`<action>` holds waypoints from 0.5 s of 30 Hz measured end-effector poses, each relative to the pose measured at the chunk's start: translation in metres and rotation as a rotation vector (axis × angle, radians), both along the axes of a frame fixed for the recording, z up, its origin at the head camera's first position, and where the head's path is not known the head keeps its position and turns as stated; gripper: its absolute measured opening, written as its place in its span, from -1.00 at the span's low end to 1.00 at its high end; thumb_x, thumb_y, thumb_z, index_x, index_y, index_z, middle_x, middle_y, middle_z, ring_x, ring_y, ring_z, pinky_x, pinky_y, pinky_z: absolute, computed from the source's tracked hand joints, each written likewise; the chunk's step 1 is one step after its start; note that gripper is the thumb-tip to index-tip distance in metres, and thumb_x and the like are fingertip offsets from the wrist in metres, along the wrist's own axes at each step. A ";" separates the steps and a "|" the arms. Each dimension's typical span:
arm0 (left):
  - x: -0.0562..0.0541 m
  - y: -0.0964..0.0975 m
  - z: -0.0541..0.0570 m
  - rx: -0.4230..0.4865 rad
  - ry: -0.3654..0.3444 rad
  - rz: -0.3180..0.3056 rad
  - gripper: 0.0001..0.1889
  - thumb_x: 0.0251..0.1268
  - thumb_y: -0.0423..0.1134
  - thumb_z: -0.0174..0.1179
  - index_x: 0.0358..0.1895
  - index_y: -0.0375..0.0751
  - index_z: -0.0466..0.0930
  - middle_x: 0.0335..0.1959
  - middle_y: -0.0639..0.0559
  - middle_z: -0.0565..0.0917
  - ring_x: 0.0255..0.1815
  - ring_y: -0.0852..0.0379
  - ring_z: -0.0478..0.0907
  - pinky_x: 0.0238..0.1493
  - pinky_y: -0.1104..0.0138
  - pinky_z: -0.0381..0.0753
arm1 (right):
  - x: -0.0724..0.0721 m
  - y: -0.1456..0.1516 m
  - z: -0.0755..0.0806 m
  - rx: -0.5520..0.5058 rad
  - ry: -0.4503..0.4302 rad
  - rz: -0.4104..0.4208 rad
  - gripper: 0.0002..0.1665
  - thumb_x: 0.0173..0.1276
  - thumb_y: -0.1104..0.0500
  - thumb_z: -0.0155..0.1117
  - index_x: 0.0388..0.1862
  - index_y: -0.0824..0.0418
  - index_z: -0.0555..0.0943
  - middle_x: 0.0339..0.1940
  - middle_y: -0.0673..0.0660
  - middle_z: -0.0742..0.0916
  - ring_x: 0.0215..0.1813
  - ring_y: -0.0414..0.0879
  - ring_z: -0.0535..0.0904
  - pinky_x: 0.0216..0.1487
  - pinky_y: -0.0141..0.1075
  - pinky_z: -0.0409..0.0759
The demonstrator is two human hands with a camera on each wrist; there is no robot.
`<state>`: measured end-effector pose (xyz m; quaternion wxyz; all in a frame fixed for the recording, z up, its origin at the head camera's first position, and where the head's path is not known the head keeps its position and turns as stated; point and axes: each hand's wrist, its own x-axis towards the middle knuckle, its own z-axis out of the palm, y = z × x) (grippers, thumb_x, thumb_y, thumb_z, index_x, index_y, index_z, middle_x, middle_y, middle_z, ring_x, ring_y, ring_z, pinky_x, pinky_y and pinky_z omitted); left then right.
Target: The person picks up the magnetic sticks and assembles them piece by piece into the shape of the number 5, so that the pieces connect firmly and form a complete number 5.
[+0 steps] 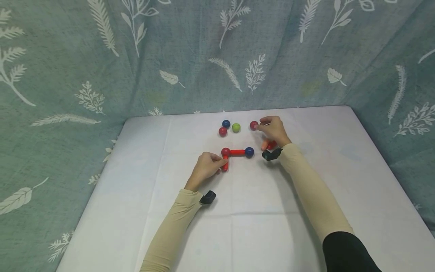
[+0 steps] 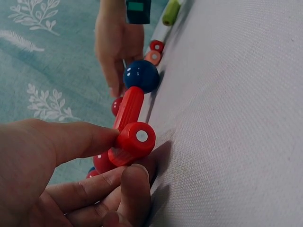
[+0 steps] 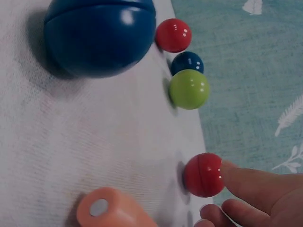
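With thumb and fingers, my left hand [image 1: 205,168] pinches a red rod [image 2: 137,142] that has a pale round disc in its end. This rod joins a red ball [image 1: 225,152], from which a second red rod [image 1: 237,152] runs right to a blue ball [image 1: 249,152], forming a corner. Farther back on the right, my right hand [image 1: 273,130] has its thumb tip against the side of a loose red ball [image 3: 204,175]. The other fingers lie loosely bent just below that ball in the right wrist view.
Behind the joined pieces lie a blue ball [image 1: 225,124], a red ball [image 1: 222,132] and a green ball [image 1: 236,127]. Under the right wrist are an orange rod [image 1: 265,144] and a red rod [image 1: 272,145]. A green rod [image 2: 171,12] shows beyond. Leaf-print cloth [image 1: 190,56] hangs behind the table.
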<state>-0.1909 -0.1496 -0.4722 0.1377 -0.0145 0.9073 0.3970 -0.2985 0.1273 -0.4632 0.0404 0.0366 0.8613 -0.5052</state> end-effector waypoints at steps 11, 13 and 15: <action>0.001 0.001 0.003 0.001 -0.015 0.005 -0.66 0.37 0.01 0.35 -0.15 -0.24 0.79 -0.51 0.00 0.74 -0.53 0.16 0.56 -0.48 0.40 0.42 | -0.006 -0.006 -0.011 -0.004 -0.004 0.009 -0.36 0.35 0.08 0.47 0.33 0.36 0.58 0.24 0.34 0.69 0.24 0.14 0.59 0.36 0.00 0.52; 0.001 0.001 0.003 0.002 -0.014 0.005 -0.66 0.37 0.01 0.34 -0.15 -0.24 0.79 -0.51 0.00 0.73 -0.53 0.16 0.56 -0.48 0.40 0.42 | -0.007 -0.007 -0.011 -0.003 0.003 0.009 -0.39 0.35 0.08 0.47 0.30 0.36 0.60 0.24 0.33 0.70 0.26 0.14 0.58 0.37 0.01 0.51; 0.001 0.001 0.004 0.001 -0.013 0.004 -0.67 0.37 0.00 0.35 -0.16 -0.24 0.79 -0.52 0.00 0.73 -0.54 0.16 0.56 -0.49 0.40 0.41 | -0.007 -0.008 -0.011 0.001 0.006 0.009 -0.42 0.35 0.09 0.47 0.26 0.35 0.63 0.24 0.33 0.70 0.28 0.15 0.57 0.38 0.02 0.50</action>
